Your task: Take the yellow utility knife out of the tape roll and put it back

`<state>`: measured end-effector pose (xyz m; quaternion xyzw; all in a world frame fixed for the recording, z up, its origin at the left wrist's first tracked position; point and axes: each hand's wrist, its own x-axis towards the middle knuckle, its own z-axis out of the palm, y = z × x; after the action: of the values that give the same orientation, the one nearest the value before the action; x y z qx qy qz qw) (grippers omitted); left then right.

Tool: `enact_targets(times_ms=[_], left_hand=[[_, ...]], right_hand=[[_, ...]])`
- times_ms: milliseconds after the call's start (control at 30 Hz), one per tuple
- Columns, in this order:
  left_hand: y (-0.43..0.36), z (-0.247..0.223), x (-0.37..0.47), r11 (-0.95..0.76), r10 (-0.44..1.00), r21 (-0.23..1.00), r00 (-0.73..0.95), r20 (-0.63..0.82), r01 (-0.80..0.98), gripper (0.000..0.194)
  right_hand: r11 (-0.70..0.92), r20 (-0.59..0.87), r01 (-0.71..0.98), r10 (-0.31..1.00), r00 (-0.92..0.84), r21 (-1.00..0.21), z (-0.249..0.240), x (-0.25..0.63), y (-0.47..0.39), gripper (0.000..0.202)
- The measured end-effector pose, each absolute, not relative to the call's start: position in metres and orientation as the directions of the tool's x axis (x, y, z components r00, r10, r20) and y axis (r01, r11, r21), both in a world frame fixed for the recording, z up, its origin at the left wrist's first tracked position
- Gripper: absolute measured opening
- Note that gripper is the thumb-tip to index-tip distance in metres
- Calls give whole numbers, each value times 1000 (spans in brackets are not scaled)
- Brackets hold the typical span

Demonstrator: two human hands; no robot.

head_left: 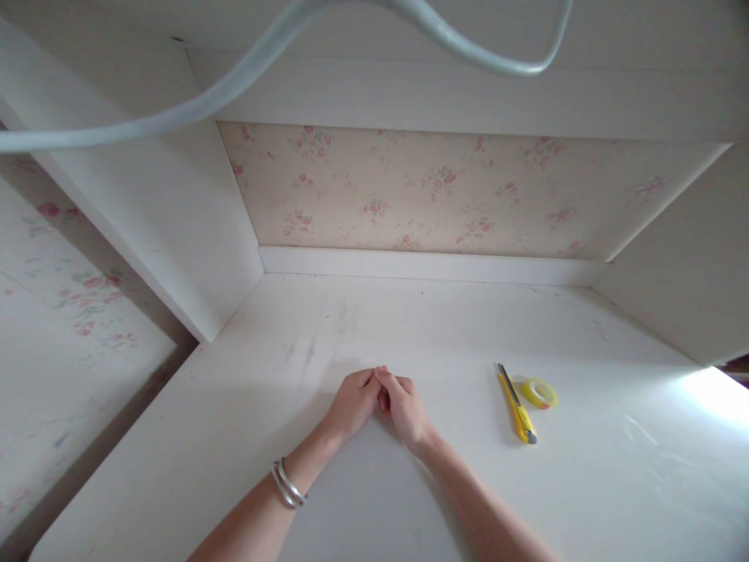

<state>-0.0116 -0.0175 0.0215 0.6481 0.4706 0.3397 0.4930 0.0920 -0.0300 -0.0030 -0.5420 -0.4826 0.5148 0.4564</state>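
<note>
Head camera view, looking down on a broad white tabletop (409,320) that fills the lower part of the frame. Two bare hands meet just below centre. The left hand (356,402) and the right hand (405,407) touch at the thumbs and curled fingers, each grip narrow and loosely folded; whether anything lies inside them cannot be told. A silver-coloured metal bangle with two bands (289,485) circles the left wrist.

Right of centre, well apart from the hands, a slim yellow plastic utility knife with a dark strip along its length (515,403) lies at a slant, its narrow tip toward the upper left. Just beside it, on its right, a small yellow-green roll of tape (548,393) lies flat.

Beige wallpaper with pink flowers (374,187) covers the back, framed by white panels (146,203). Across the top, a pale, blurred cord (234,86) curves.
</note>
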Motion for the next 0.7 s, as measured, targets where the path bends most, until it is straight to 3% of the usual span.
enact_targets(times_ms=[700], left_hand=[[-16,17,-12,-83,945,955,326,-15,285,50]], right_hand=[[-124,-124,52,992,0,-991,-3,92,-30,52]])
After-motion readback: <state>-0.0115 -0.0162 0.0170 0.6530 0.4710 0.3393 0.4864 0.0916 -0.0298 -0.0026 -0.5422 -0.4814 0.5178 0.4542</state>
